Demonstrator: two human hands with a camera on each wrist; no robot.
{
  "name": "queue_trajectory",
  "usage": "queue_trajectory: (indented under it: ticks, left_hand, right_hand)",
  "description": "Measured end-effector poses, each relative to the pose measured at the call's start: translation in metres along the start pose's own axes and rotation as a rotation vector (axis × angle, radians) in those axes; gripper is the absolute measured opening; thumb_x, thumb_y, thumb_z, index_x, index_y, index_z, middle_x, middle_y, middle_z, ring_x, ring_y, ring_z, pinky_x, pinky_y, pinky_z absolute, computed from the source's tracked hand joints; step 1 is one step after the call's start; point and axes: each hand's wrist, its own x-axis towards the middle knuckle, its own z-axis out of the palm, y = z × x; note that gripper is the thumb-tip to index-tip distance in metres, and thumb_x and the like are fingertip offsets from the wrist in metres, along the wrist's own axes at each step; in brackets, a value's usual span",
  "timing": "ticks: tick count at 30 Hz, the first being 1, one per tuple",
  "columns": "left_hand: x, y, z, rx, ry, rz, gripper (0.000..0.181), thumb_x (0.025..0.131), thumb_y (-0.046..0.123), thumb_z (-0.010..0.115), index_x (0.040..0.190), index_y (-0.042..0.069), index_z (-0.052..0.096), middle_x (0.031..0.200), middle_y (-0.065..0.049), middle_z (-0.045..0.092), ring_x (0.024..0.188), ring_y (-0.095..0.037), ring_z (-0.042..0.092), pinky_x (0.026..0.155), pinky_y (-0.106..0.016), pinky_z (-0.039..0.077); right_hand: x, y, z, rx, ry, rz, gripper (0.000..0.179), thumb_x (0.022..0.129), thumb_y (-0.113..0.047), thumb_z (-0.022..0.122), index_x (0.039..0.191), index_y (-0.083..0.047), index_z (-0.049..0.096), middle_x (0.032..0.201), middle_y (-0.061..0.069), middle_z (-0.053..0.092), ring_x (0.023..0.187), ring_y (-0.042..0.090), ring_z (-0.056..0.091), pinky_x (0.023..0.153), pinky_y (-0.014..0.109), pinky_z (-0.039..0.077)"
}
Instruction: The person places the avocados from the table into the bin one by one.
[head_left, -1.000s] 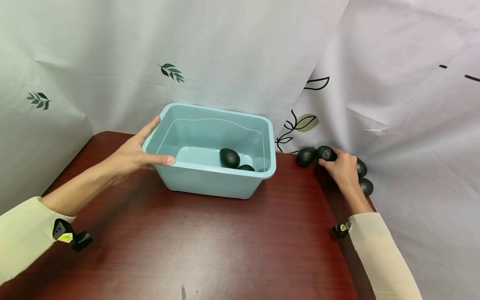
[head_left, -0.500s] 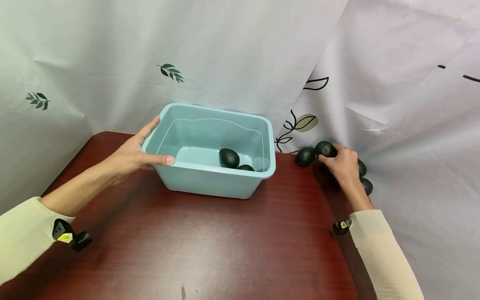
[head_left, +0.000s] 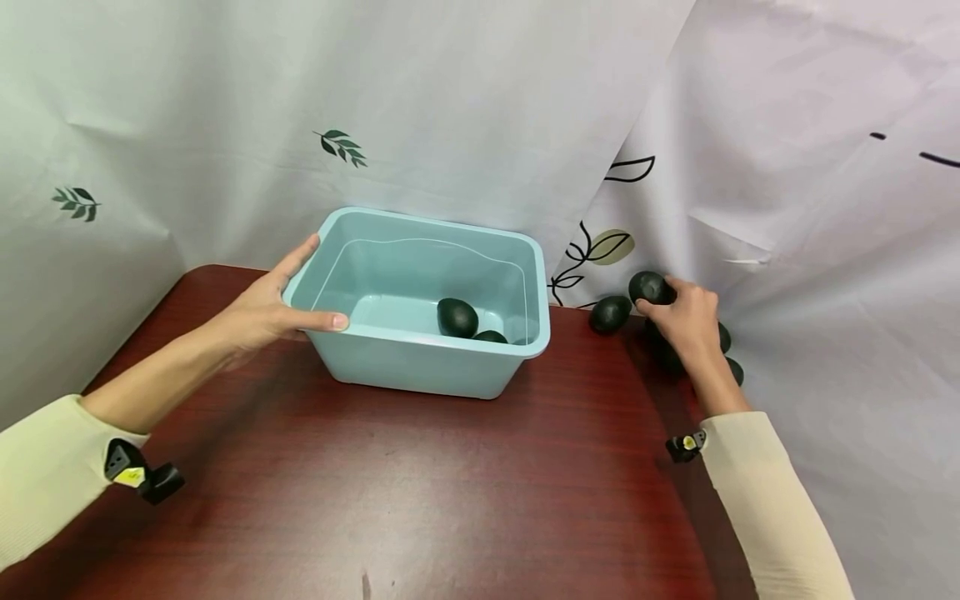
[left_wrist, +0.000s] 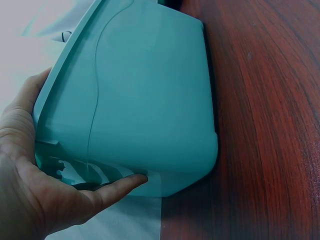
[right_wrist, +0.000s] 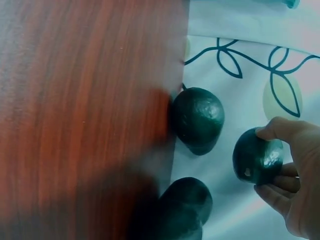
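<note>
My left hand [head_left: 262, 307] grips the left end of a light blue plastic tub [head_left: 420, 367], thumb along the front rim. In the left wrist view, a finger of my left hand [left_wrist: 55, 197] reaches below the rim along the tub's wall [left_wrist: 150, 95]. Inside lie a dark green avocado [head_left: 457, 317] and a second avocado [head_left: 491, 336], partly hidden by the front wall. At the right, my right hand [head_left: 690, 321] pinches an avocado [head_left: 648, 287] between thumb and fingers, raised above the others. In the right wrist view, this held avocado [right_wrist: 252, 155] hangs apart from its neighbour [right_wrist: 197, 120].
More avocados line the table's right edge: one avocado [head_left: 610, 314] left of my right hand, others [head_left: 724, 337] partly hidden behind that hand and wrist. A pale printed cloth [head_left: 480, 108] hangs behind the dark red wooden table [head_left: 420, 500] and along its right side.
My right hand has lifted the avocado upward from the row at the right edge, uncovering dark avocados beneath. The left hand and the tub have stayed in place.
</note>
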Motion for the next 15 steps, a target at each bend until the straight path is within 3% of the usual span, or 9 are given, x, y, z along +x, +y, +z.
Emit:
queue_trajectory:
  ticks: [15]
  left_hand:
    - [0.002, -0.002, 0.0, -0.008, -0.001, 0.002, 0.127, 0.098, 0.024, 0.088, 0.179, 0.051, -0.006, 0.186, -0.009, 0.023, 0.153, -0.04, 0.047, 0.105, -0.049, 0.06]
  right_hand:
    - [0.005, -0.017, -0.013, 0.005, 0.052, -0.081, 0.072, 0.098, -0.031, 0.085, 0.154, 0.008, 0.063, 0.15, 0.038, 0.065, 0.14, 0.064, 0.055, 0.119, 0.072, 0.046]
